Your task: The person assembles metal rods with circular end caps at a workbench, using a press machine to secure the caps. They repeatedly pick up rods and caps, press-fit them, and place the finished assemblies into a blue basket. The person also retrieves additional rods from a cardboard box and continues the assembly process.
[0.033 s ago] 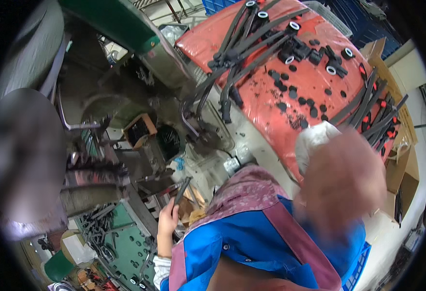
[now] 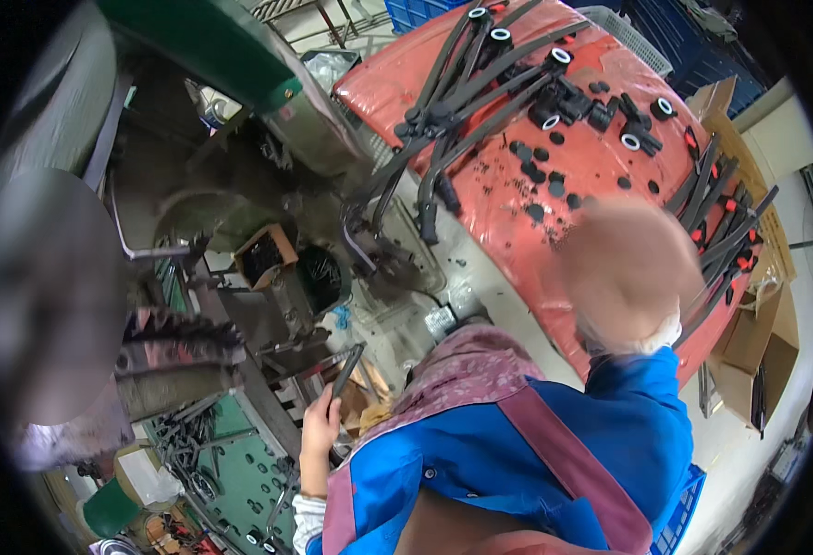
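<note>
In my left hand (image 2: 320, 427) is a slim dark bar (image 2: 346, 372), its upper end sticking out past my closed fingers. My right hand (image 2: 630, 268) reaches over the red-covered table (image 2: 508, 245) as a smooth blur; its fingers cannot be made out, nor whether it holds anything. Just beyond it lie several black discs (image 2: 555, 188) among tiny black bits. Farther back on the red cover, long black tubes (image 2: 480, 79) are heaped, some with white-ringed round ends. More black strips with red parts (image 2: 721, 217) lie at the table's right edge.
Opened cardboard boxes (image 2: 749, 342) stand right of the table. On the left is a machine with a dark green panel (image 2: 212, 51). Below it are a small box of dark parts (image 2: 266, 256) and a green surface with black pieces (image 2: 240, 444). A blue crate (image 2: 684, 509) is behind my right side.
My right arm has stretched farther out over the red table, and its blurred hand now covers some black discs. My left hand has stayed nearly in place with the dark bar.
</note>
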Demonstrator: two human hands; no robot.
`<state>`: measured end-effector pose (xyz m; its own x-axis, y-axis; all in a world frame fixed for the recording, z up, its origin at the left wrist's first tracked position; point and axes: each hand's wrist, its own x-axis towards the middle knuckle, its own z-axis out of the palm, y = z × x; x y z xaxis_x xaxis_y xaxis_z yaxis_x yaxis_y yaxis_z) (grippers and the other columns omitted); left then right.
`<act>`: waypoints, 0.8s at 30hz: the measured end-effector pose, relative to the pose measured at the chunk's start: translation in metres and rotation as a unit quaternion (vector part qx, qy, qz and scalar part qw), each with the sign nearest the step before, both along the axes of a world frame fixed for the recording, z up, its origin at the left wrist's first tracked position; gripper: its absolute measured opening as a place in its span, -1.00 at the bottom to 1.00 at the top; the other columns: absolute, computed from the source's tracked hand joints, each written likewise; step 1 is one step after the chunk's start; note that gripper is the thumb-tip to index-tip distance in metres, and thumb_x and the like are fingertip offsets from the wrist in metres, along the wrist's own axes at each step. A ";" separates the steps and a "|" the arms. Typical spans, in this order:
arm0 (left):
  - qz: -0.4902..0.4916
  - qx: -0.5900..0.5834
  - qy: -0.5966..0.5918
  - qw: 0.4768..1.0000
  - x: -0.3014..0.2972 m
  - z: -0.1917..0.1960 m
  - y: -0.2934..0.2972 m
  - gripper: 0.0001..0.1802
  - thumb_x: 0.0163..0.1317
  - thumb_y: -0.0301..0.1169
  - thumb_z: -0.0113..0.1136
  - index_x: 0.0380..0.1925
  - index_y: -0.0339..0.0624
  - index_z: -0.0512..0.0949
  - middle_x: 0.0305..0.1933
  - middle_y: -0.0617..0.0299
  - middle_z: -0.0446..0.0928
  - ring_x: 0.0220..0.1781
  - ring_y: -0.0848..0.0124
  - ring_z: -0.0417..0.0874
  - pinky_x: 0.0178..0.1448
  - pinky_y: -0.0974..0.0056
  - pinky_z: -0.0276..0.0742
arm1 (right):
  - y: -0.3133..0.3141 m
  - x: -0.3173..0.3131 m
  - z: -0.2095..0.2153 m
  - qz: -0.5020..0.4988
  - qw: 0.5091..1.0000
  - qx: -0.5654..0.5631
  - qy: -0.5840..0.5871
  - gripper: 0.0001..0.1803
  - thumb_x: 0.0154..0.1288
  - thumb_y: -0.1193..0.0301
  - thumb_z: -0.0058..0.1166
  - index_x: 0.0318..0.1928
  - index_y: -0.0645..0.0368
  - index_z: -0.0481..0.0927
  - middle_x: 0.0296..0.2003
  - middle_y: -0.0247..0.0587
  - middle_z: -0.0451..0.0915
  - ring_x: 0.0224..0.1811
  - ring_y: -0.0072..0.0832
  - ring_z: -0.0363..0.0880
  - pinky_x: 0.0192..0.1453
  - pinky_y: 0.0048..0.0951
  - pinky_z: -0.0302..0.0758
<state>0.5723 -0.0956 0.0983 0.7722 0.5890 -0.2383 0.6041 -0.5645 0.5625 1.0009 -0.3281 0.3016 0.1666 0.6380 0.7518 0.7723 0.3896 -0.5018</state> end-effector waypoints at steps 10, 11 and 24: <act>0.021 0.033 0.040 0.998 0.030 0.022 -0.029 -0.62 0.30 -0.40 0.12 0.10 -0.29 0.48 -0.24 -0.24 0.57 -0.18 -0.14 0.63 -0.14 0.03 0.54 | 0.007 0.307 -0.261 -0.492 0.729 -0.466 0.096 0.16 -0.33 -0.09 0.48 0.39 -0.35 0.21 0.47 0.04 0.00 0.49 0.17 -0.06 0.31 0.50 0.06; 0.038 -0.001 0.070 0.997 0.031 0.026 -0.031 -0.60 0.29 -0.41 0.12 0.12 -0.25 0.47 -0.22 -0.25 0.57 -0.12 -0.15 0.62 -0.11 0.01 0.54 | 0.007 0.309 -0.258 -0.495 0.732 -0.461 0.082 0.04 -0.29 -0.05 0.46 0.32 -0.28 0.30 0.40 0.05 0.14 0.45 0.12 0.05 0.29 0.44 0.14; -0.008 0.003 -0.025 1.000 0.041 0.005 -0.027 -0.62 0.29 -0.41 0.12 0.08 -0.31 0.50 -0.20 -0.22 0.59 -0.14 -0.15 0.62 -0.08 0.04 0.55 | -0.133 0.196 -0.269 -0.369 0.769 -0.511 0.104 -0.58 -0.09 0.23 0.31 -0.19 0.16 0.60 -0.37 0.04 0.63 -0.24 -0.03 0.61 -0.15 -0.15 0.51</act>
